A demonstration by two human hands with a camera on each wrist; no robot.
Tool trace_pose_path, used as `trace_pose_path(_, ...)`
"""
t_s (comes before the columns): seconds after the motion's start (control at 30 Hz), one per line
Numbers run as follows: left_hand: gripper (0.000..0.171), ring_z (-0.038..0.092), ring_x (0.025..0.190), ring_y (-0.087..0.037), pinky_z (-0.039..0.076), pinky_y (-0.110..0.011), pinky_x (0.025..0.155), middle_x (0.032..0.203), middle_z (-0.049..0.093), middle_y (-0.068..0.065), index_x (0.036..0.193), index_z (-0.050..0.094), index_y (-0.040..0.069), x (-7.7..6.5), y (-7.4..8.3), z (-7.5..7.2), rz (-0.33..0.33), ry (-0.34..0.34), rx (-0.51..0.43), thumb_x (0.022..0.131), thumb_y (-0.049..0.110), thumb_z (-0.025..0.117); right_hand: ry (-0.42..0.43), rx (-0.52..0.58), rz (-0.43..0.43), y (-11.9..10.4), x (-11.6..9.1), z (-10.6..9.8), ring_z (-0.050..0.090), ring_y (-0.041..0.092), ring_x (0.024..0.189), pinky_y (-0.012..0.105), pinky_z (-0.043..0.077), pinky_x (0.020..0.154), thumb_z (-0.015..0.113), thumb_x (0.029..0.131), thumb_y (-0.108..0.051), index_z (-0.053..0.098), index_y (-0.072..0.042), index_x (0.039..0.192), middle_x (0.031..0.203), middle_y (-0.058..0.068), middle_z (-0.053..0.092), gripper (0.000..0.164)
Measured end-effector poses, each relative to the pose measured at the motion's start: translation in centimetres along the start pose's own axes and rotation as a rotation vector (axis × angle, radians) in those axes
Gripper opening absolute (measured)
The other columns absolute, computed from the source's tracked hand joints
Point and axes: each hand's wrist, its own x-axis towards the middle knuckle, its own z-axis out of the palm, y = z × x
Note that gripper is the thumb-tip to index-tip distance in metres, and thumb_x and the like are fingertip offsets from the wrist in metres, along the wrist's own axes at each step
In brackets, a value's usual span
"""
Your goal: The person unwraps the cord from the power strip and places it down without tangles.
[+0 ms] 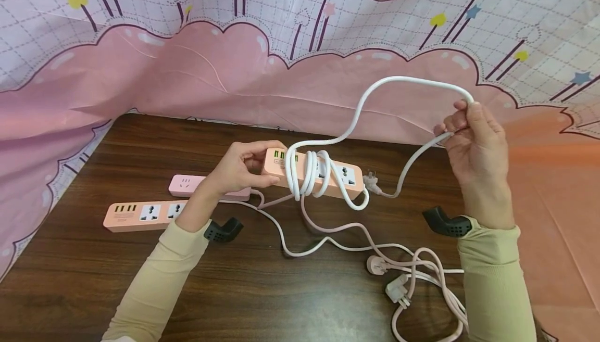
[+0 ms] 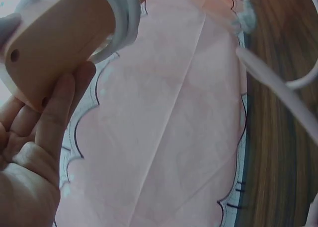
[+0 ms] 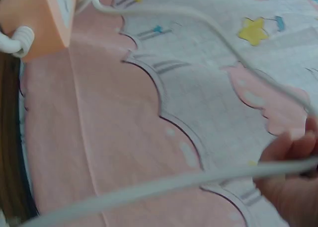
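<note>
My left hand (image 1: 239, 171) grips the left end of a peach power strip (image 1: 279, 173), held up above the table. White cord (image 1: 407, 78) is wound several times around the strip's body. My right hand (image 1: 479, 149) pinches a stretch of this cord, up and to the right of the strip. From there the cord hangs down to a plug (image 1: 371, 181) near the strip's right end. In the left wrist view, fingers and thumb hold the strip's end face (image 2: 54, 43) from both sides. The right wrist view catches the right hand (image 3: 293, 167) at the edge, holding the cord.
A second peach power strip (image 1: 124, 222) and a pink one (image 1: 180, 185) lie on the left of the dark wooden table (image 1: 262, 300). Two plugs, one round (image 1: 376, 265) and one angular (image 1: 397, 290), lie among tangled cords (image 1: 442, 279) at front right. A patterned cloth (image 1: 225, 81) hangs behind.
</note>
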Motion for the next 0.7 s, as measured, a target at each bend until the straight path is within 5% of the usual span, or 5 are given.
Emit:
trace_pose_path(0.17,0.051,0.062,0.080,-0.011,0.053,-0.023,0.065,0.096,0.067,-0.003,0.114,0.054,-0.018,-0.3,-0.3,-1.1,-0.028,0.157,0.048,0.065,-0.021,0.068,-0.142,0.132,0.036,-2.7,-1.3,-1.8,0.041,0.029,0.062,0.044,0.047,0.067,0.026,0.098,0.004,0.052,0.025,0.086,0.068,0.024,0.052,0.035)
trace_pose_path(0.27,0.052,0.062,0.081,-0.009,0.052,-0.021,0.065,0.096,0.066,0.004,0.116,0.054,-0.017,-0.3,-0.3,-1.8,-0.029,0.256,0.087,0.066,-0.021,0.068,-0.200,0.103,0.025,-4.0,-2.2,-3.3,0.036,0.028,0.061,0.044,0.044,0.065,0.021,0.095,0.006,0.048,0.026,0.082,0.067,0.024,0.049,0.037)
trace_pose_path(0.5,0.049,0.063,0.082,-0.010,0.052,-0.020,0.066,0.097,0.067,0.006,0.114,0.054,-0.018,-0.3,0.2,-3.0,0.035,0.346,0.086,0.066,-0.023,0.067,-0.361,-0.182,0.016,-5.5,-4.6,-6.7,0.029,0.025,0.063,0.033,0.028,0.062,0.012,0.092,0.012,0.048,0.029,0.083,0.064,0.016,0.034,0.041)
trace_pose_path(0.7,0.049,0.062,0.080,-0.011,0.052,-0.020,0.067,0.095,0.068,0.004,0.113,0.053,-0.019,-0.3,0.4,-3.6,0.064,0.419,0.052,0.066,-0.023,0.065,-0.528,-0.460,0.073,-7.6,-6.6,-8.9,0.050,0.025,0.082,0.028,0.043,0.078,0.020,0.091,0.020,0.053,0.026,0.097,0.085,0.021,0.056,0.034)
